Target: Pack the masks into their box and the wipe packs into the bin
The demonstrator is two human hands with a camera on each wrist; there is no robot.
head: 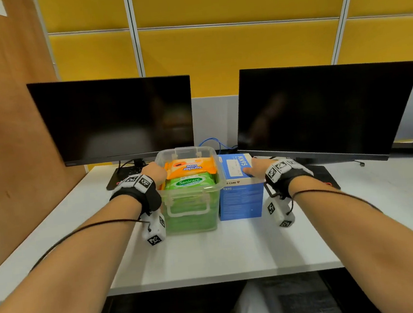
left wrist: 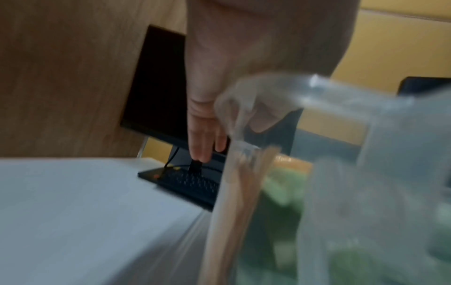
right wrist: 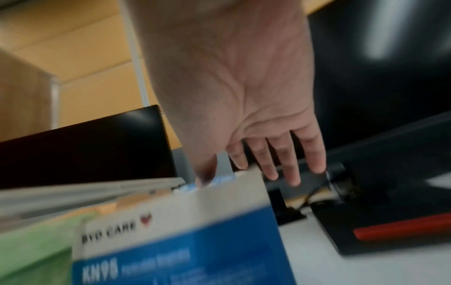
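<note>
The clear bin (head: 191, 193) holds an orange wipe pack (head: 190, 166) and a green pack (head: 190, 182), with the blue mask box (head: 241, 198) touching its right side on the desk (head: 210, 257). The left hand (head: 154, 172) lies with straight fingers along the bin's left wall. The right hand (head: 257, 168) is spread open, its thumb on the box's top.
</note>
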